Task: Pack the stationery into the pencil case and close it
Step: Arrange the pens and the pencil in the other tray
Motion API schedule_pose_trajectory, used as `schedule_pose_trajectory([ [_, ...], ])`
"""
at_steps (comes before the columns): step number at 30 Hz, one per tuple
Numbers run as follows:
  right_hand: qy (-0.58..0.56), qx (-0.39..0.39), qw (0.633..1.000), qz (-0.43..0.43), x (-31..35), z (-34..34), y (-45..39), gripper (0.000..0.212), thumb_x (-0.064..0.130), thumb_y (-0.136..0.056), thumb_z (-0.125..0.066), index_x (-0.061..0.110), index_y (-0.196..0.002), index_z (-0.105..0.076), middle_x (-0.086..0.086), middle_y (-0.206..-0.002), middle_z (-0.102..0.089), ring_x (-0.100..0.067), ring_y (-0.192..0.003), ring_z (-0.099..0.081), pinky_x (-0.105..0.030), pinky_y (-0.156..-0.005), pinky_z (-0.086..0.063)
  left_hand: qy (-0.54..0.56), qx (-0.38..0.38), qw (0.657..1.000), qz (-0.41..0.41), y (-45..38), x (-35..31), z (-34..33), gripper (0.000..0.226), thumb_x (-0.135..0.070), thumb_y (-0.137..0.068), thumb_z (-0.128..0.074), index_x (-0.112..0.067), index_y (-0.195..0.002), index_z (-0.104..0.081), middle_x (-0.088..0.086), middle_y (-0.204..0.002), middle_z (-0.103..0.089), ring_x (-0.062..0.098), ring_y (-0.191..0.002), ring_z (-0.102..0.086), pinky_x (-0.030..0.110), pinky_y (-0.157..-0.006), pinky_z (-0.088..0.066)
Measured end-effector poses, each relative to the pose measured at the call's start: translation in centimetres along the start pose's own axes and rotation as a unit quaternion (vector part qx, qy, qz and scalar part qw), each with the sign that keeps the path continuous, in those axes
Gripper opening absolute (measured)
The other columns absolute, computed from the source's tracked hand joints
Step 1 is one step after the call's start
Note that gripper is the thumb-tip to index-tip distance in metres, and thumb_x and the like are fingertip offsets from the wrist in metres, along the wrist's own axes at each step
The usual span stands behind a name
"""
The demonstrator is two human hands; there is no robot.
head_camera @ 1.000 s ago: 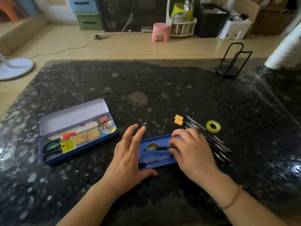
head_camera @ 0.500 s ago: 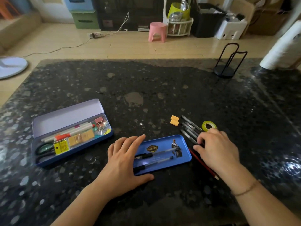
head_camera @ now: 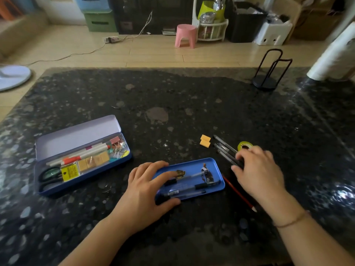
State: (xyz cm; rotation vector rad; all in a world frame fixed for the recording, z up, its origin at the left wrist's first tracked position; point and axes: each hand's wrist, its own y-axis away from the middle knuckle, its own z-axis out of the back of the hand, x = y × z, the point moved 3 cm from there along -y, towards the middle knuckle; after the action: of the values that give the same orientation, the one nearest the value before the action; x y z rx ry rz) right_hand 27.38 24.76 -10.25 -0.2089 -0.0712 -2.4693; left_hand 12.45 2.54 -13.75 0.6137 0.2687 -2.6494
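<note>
Left hand (head_camera: 143, 191) flat on blue tray (head_camera: 215, 166); right hand (head_camera: 257, 169) fingers curled over pens (head_camera: 224, 148).

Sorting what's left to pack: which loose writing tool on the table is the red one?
The red pencil lying alone between the blue tray and the right hand; the other loose pens are dark.

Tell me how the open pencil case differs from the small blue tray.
The pencil case has a raised lid; the blue tray has none. The case holds scissors, erasers, clips and markers; the tray holds only pens. The case lies untouched; the left hand rests on the tray. Both are blue.
</note>
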Motion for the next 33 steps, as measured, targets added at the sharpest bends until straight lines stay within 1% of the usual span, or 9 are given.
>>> schedule_pose_trajectory([
  [4, -0.003, 0.053, 0.998, -0.022, -0.6, -0.4, -0.3, 0.027, 0.046, -0.082, -0.064, 0.035, -0.103, -0.052, 0.005, -0.115, -0.043, -0.016, -0.104, -0.043, -0.029, -0.068, -0.043, 0.006, 0.016, 1.0, 0.011, -0.1, 0.0, 0.1, 0.081, -0.076, -0.072, -0.052, -0.05, -0.142, -0.022, -0.023, -0.148, -0.021, 0.003, -0.136, -0.018, 0.034, -0.113, -0.012],
  [9, 0.026, 0.05, 0.998, -0.022, 0.0, -0.7, -0.6, 0.025, 0.045, -0.083, -0.062, 0.029, -0.101, -0.056, 0.003, -0.113, -0.042, -0.015, -0.1, -0.041, -0.028, -0.066, -0.042, 0.016, 0.016, 1.0, 0.015, 0.0, 0.0, 0.1, 0.081, -0.071, -0.073, -0.056, -0.048, -0.143, -0.022, -0.021, -0.15, -0.019, 0.006, -0.138, -0.018, 0.039, -0.115, -0.018],
  [14, 0.117, 0.015, 0.993, 0.016, 0.8, -1.5, 0.0, 0.025, 0.039, -0.092, -0.043, 0.02, -0.105, -0.053, -0.004, -0.116, -0.045, -0.021, -0.104, -0.042, -0.034, -0.081, -0.042, 0.025, 0.015, 1.0, 0.009, 0.1, -0.1, 0.2, 0.087, -0.07, -0.073, -0.058, -0.047, -0.146, -0.015, -0.024, -0.151, -0.014, -0.002, -0.135, -0.01, 0.04, -0.117, -0.018],
  [16, 0.091, -0.033, 0.993, 0.073, 1.4, -1.1, 0.5, 0.022, 0.036, -0.095, -0.039, 0.021, -0.103, -0.051, -0.002, -0.112, -0.046, -0.019, -0.1, -0.042, -0.035, -0.08, -0.042, 0.042, 0.002, 0.999, 0.01, 0.2, -0.2, 0.4, 0.094, -0.071, -0.072, -0.059, -0.048, -0.146, -0.006, -0.031, -0.149, -0.007, -0.005, -0.137, -0.008, 0.039, -0.117, -0.017],
  [19, -0.027, -0.092, 0.973, 0.21, 4.8, -0.3, 2.1, 0.006, 0.028, -0.094, -0.043, 0.024, -0.092, -0.048, 0.005, -0.088, -0.05, -0.015, -0.076, -0.047, -0.029, -0.064, -0.035, 0.099, -0.056, 0.993, 0.01, 0.6, -0.4, 1.2, 0.101, -0.07, -0.073, -0.06, -0.043, -0.148, 0.001, -0.036, -0.149, 0.003, -0.002, -0.143, -0.006, 0.04, -0.117, -0.017],
  [23, -0.015, 0.007, 0.947, 0.321, 9.0, -2.4, 4.0, 0.039, 0.056, -0.087, -0.029, 0.029, -0.103, -0.051, 0.006, -0.09, -0.053, -0.016, -0.078, -0.053, -0.031, -0.064, -0.041, 0.138, -0.094, 0.986, 0.018, 1.0, -0.4, 1.7, 0.093, -0.069, -0.077, -0.056, -0.036, -0.149, -0.008, -0.02, -0.153, -0.012, 0.01, -0.142, -0.023, 0.047, -0.114, -0.028],
  [26, -0.009, 0.022, 0.944, 0.328, 9.1, -3.7, 4.0, 0.049, 0.058, -0.084, -0.034, 0.026, -0.116, -0.054, 0.004, -0.102, -0.052, -0.017, -0.091, -0.051, -0.031, -0.072, -0.043, 0.066, -0.08, 0.994, 0.031, 0.9, -0.4, 1.0, 0.084, -0.069, -0.078, -0.05, -0.041, -0.147, -0.012, -0.02, -0.146, -0.029, -0.002, -0.135, -0.022, 0.036, -0.114, -0.023],
  [29, -0.045, -0.024, 0.941, 0.335, 8.4, -3.0, 3.6, 0.042, 0.059, -0.086, -0.044, 0.027, -0.109, -0.058, 0.007, -0.105, -0.057, -0.015, -0.095, -0.051, -0.032, -0.075, -0.045, 0.009, -0.034, 0.998, 0.048, 0.9, -0.3, 0.1, 0.081, -0.071, -0.078, -0.041, -0.04, -0.148, -0.015, -0.016, -0.146, -0.033, 0.001, -0.132, -0.019, 0.033, -0.112, -0.014],
  [33, -0.098, -0.062, 0.983, 0.145, 3.4, -0.2, 0.5, 0.025, 0.046, -0.085, -0.058, 0.029, -0.104, -0.06, 0.009, -0.106, -0.056, -0.014, -0.099, -0.05, -0.029, -0.075, -0.045, -0.014, -0.005, 0.999, 0.04, 0.6, -0.3, 0.1, 0.084, -0.078, -0.076, -0.037, -0.042, -0.148, -0.012, -0.02, -0.149, -0.022, 0.008, -0.138, -0.017, 0.035, -0.116, -0.01],
])
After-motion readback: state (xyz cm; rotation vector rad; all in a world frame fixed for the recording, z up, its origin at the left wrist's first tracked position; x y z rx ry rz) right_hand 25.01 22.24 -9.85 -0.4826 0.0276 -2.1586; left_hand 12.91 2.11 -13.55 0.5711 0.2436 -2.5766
